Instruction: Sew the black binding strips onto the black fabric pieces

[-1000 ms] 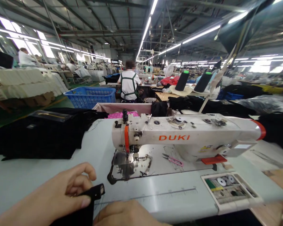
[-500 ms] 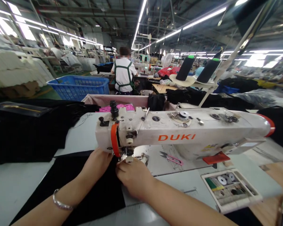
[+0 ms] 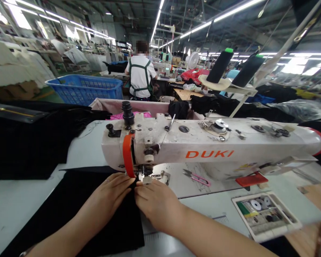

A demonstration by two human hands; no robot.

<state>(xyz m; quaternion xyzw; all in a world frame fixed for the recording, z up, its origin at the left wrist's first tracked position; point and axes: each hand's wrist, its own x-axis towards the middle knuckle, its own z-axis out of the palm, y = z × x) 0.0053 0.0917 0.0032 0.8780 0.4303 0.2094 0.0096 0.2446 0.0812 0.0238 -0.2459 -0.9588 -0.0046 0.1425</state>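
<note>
A piece of black fabric (image 3: 120, 232) lies on the pale sewing table, its upper part under the head of a white sewing machine (image 3: 168, 150) marked DUKI. On the fabric, just left of the needle area, my left hand (image 3: 113, 191) rests flat with its fingers stretched toward the presser foot. Close by on the right, my right hand (image 3: 159, 201) has its fingers curled and closed on the fabric's right edge. The fingertips of both hands nearly meet below the orange guard (image 3: 127, 155). The needle itself is hidden.
Thread snips (image 3: 196, 177) with pink handles lie on the machine bed. To the right sits a tray (image 3: 253, 232) with bobbins. Black garments (image 3: 24, 146) are piled at left. Beyond the machine are a blue basket (image 3: 88, 89), thread cones (image 3: 219, 66) and a seated person (image 3: 140, 76).
My left hand has turned from gripping beside the machine head to lying flatter, nearer the needle. My right hand stays at the fabric edge. The camera view has shifted slightly.
</note>
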